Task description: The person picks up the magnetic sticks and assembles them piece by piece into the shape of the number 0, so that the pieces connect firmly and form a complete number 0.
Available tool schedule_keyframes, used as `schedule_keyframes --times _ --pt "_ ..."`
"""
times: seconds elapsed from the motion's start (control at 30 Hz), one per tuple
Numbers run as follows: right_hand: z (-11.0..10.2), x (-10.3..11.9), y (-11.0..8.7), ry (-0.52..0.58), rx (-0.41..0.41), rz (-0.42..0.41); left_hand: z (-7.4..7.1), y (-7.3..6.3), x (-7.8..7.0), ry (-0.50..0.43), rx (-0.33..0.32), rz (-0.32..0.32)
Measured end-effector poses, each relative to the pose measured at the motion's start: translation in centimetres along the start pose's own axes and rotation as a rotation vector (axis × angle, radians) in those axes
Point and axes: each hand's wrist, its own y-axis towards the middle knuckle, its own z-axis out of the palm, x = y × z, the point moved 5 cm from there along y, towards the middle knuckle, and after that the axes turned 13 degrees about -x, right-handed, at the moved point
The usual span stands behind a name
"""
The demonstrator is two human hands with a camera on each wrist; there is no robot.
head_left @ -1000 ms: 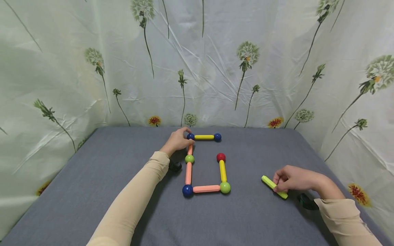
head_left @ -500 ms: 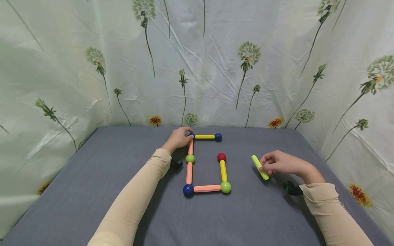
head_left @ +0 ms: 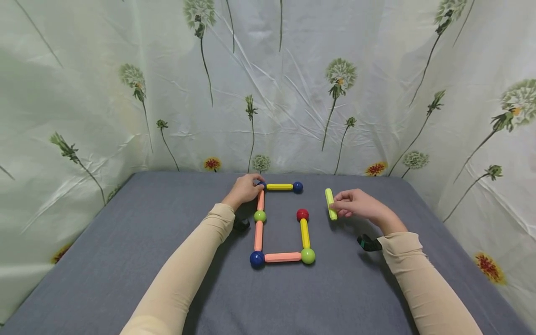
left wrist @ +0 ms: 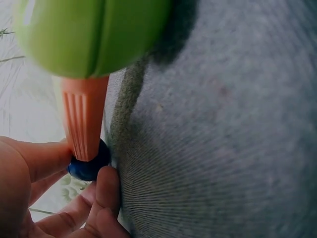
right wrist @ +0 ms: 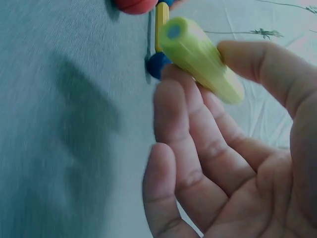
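Observation:
Balls and rods join into an outline with a gap on its right side. My left hand (head_left: 243, 190) pinches the dark blue ball (left wrist: 89, 169) at the far left corner, between thumb and fingers. A salmon rod (left wrist: 85, 119) runs from that ball to a green ball (head_left: 260, 216). In my right hand (head_left: 360, 205) is a lime-yellow rod (head_left: 330, 197), pinched by thumb and fingertips and held off the cloth. This rod stands apart, right of the gap between a red ball (head_left: 302, 215) and a dark blue ball (head_left: 298, 187).
Grey cloth (head_left: 138, 242) covers the table. The outline's near side has a dark blue ball (head_left: 257, 259), a salmon rod (head_left: 283, 257) and a green ball (head_left: 308, 256). A floral curtain (head_left: 289, 93) hangs behind. Each wrist wears a black device (head_left: 368, 243).
My right hand has carried the lime-yellow rod leftward and away from me, turning it closer to upright in the head view. My left hand has settled its fingers on the blue ball.

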Motion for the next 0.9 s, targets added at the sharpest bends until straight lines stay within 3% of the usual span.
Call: schedule_keyframes --times 0.27,0.6,0.9 --pt "1.4 0.9 2.4 0.044 -0.066 0.06 0.1 0.0 0.1 -0.002 -0.007 -0.002" --pt "3.9 1.7 5.4 0.065 -0.047 0.081 0.1 0.0 0.2 0.001 -0.022 -0.011" --pt "5.5 1.7 6.8 0.098 -0.039 0.118 0.2 0.0 0.4 -0.002 -0.029 -0.007"
